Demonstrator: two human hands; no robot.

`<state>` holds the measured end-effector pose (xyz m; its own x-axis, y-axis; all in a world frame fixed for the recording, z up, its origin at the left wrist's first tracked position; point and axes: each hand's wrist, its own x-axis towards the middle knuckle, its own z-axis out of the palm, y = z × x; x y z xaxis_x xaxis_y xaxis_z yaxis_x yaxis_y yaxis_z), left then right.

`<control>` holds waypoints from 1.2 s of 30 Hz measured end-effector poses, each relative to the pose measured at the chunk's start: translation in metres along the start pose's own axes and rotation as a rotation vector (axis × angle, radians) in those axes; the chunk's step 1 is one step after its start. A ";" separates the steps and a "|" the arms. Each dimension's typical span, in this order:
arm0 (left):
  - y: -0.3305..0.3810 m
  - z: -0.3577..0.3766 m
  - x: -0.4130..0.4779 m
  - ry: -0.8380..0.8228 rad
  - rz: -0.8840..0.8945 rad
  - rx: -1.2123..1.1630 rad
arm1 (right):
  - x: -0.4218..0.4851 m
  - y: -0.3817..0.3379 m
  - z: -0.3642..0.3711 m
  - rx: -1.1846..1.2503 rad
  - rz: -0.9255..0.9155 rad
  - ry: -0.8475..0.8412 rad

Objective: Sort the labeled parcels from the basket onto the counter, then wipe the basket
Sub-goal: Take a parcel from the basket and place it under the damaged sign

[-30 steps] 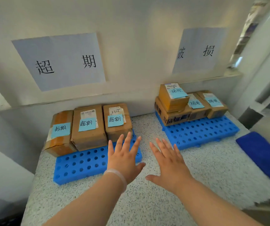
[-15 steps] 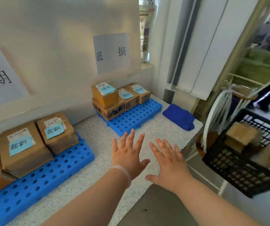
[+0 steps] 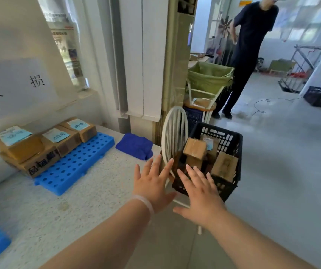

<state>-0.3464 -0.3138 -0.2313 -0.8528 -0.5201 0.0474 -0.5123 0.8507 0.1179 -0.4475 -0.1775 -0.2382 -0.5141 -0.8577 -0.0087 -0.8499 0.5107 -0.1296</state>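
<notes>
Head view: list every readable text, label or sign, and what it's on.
"破 损": white paper sign on the wall.
"品福", the rest blurred: side of the bottom cardboard box.
Blue notes on the upper cardboard boxes: handwriting too blurred to read.
Parcel label in the black basket: too small to read.
Window poster: too blurred to read.

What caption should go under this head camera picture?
Open left hand and right hand reach toward the black basket of parcels beside the counter.
</notes>
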 end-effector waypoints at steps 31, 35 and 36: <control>0.085 0.094 0.319 -0.270 0.096 -0.064 | 0.202 0.237 0.030 0.252 0.409 -0.131; 0.066 0.116 0.373 -0.350 0.126 -0.063 | 0.250 0.246 0.046 0.328 0.511 -0.172; 0.063 0.122 0.385 -0.358 0.133 -0.063 | 0.260 0.248 0.050 0.337 0.531 -0.177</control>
<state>-0.7193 -0.4517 -0.3263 -0.8987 -0.3362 -0.2818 -0.3967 0.8970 0.1951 -0.7864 -0.2761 -0.3220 -0.8027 -0.5057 -0.3161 -0.3884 0.8456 -0.3663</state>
